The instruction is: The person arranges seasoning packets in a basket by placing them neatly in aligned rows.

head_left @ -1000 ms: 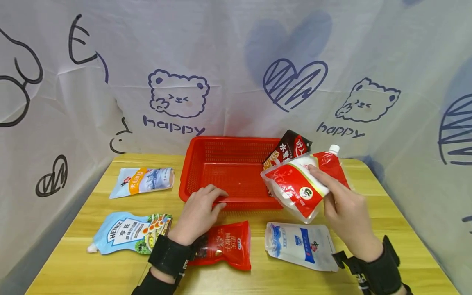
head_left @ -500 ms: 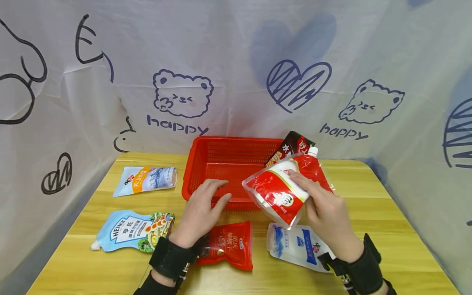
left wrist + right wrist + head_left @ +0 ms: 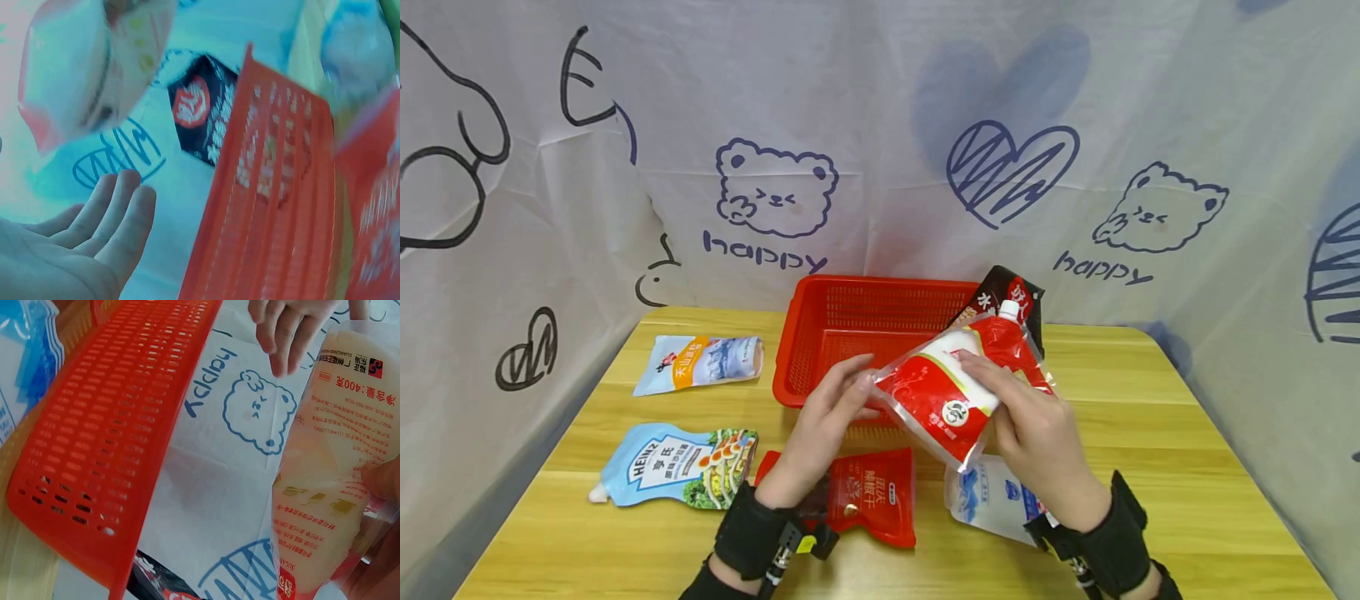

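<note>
My right hand (image 3: 1037, 433) grips a red and white sugar pouch (image 3: 940, 392) with a white screw cap, held tilted above the front right part of a red plastic basket (image 3: 784, 358). Printed text covers the pouch's back in the right wrist view, where the thumb (image 3: 382, 480) presses on it. At the pouch's left corner is my left hand (image 3: 820, 429), its fingers loosely extended over the basket's front rim. The left wrist view has these fingers (image 3: 122, 219) nearly straight, with nothing held. A black packet (image 3: 1011, 287) leans in the basket's right end, partly hidden by the pouch.
A red packet (image 3: 880, 500) lies beneath my left wrist. Under my right hand is a white and blue pouch (image 3: 988, 496), partly covered. To the left lie a light blue Heinz pouch (image 3: 662, 467) and a blue and orange packet (image 3: 700, 364). A white cloth (image 3: 880, 167) hangs behind the table.
My right hand has carried the sugar pouch leftward, over the basket's front. The left hand has lifted slightly, and its fingers are now at the pouch's left corner.
</note>
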### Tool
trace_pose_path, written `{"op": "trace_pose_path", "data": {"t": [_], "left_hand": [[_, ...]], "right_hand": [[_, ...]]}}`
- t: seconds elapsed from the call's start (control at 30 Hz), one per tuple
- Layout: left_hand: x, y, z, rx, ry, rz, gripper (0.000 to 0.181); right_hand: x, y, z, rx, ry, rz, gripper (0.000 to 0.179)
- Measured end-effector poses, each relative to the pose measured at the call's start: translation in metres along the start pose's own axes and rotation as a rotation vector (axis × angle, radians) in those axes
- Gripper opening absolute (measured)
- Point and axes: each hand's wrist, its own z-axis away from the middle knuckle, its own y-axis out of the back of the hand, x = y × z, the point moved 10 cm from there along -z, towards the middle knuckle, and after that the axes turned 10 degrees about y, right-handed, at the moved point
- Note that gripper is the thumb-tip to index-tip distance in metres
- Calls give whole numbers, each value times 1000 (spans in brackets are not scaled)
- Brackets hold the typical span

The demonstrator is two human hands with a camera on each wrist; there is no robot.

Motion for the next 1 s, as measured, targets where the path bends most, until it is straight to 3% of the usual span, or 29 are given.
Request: {"op": "trace_pose_path", "data": {"t": [0.17,0.3,0.63,1.0], "left_hand": [[-10,-12,0,-90,127,138,56],[-16,-18,0,-138,191,193,59],[-25,-22,0,-133,238,167,61],[-25,-20,1,-96,222,149,56]], "right_hand": [[-4,-8,-1,0,21,-41,55],[-8,-13,-2,7,37,-62,54],[-10,-27,1,-60,41,-96,55],[-4,-33,4,-189,14,-144,57]]}}
